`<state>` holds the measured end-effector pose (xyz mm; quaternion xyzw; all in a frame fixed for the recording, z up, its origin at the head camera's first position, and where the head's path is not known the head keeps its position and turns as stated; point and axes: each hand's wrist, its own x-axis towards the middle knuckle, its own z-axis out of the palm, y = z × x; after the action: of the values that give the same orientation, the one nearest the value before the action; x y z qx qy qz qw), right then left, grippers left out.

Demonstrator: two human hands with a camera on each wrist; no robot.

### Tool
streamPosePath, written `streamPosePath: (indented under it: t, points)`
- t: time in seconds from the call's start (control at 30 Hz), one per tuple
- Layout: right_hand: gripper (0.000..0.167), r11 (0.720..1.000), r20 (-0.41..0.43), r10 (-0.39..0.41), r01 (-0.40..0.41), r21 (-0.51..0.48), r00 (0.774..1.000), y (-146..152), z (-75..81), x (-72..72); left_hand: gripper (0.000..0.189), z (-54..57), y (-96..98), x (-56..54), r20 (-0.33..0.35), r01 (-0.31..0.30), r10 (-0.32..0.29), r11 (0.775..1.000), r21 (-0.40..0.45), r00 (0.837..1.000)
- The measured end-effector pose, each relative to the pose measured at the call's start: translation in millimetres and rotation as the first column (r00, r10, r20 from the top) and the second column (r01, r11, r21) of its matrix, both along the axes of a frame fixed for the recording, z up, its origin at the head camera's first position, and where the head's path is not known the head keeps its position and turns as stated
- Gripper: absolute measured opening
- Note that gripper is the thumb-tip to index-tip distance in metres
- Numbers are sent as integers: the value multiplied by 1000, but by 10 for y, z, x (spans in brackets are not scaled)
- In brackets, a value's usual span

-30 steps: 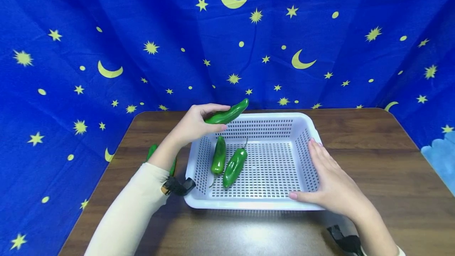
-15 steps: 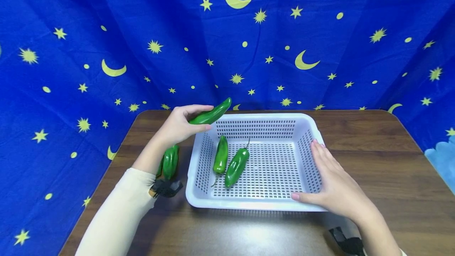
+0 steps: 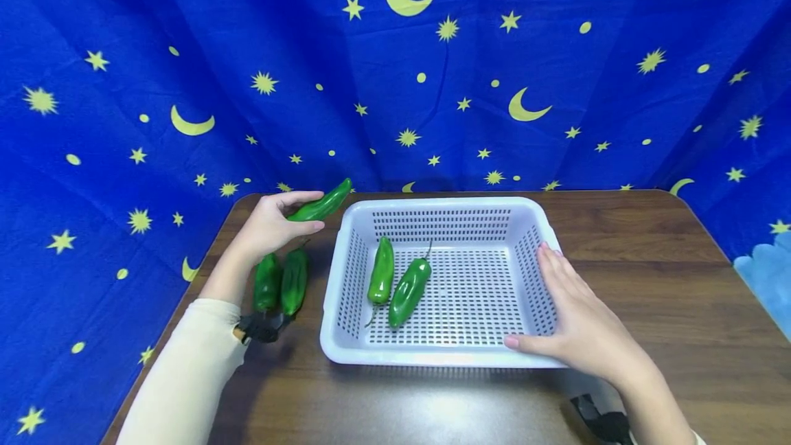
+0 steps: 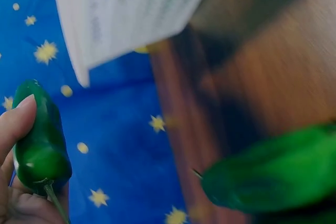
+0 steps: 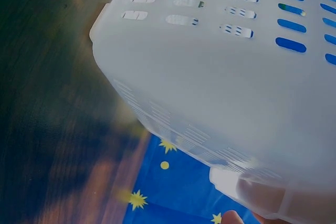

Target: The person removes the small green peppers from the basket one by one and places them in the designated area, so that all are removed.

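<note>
My left hand (image 3: 269,225) pinches a green pepper (image 3: 326,204) between thumb and fingers, above the table left of the white basket (image 3: 445,356). In the left wrist view the thumb lies along the held pepper (image 4: 44,145), its thin stem hanging down. Two more green peppers (image 3: 268,279) (image 3: 294,283) lie on the table below that hand. Inside the basket, towards its left end, rest two others (image 3: 381,273) (image 3: 410,294). My right hand (image 3: 583,318) spans the basket's near right corner, fairly straight fingers on the right rim, thumb on the front rim.
The brown wooden table (image 3: 649,280) reaches back to a blue curtain (image 3: 371,47) with yellow stars and moons. Through slots in the basket wall (image 5: 210,77), bits of green show in the right wrist view.
My left hand has moved left with the pepper, from over the basket's far left corner to beyond its left side. The peppers on the table are now less hidden. The right hand stays put.
</note>
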<state>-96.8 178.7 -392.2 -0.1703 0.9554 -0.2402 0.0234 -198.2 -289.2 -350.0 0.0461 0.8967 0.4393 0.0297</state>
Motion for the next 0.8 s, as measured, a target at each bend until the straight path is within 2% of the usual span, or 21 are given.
streamPosePath:
  t: [0.27,0.5,0.63,0.8]
  points:
    - [135,1000,0,-11,11,-9,1000,11,6,12,53,-281,-297,-77,6,-64,65,995,-82,998]
    - [136,1000,-11,-17,17,-3,1000,18,17,-2,53,-553,-394,-186,-17,-145,144,982,-123,989]
    - [136,1000,-3,-15,15,-12,1000,3,10,-6,52,-642,-415,-236,-13,-159,159,977,-139,987]
    - [136,1000,1,-16,16,-13,1000,-8,-11,1,52,-704,-443,-271,49,-143,152,978,-150,987]
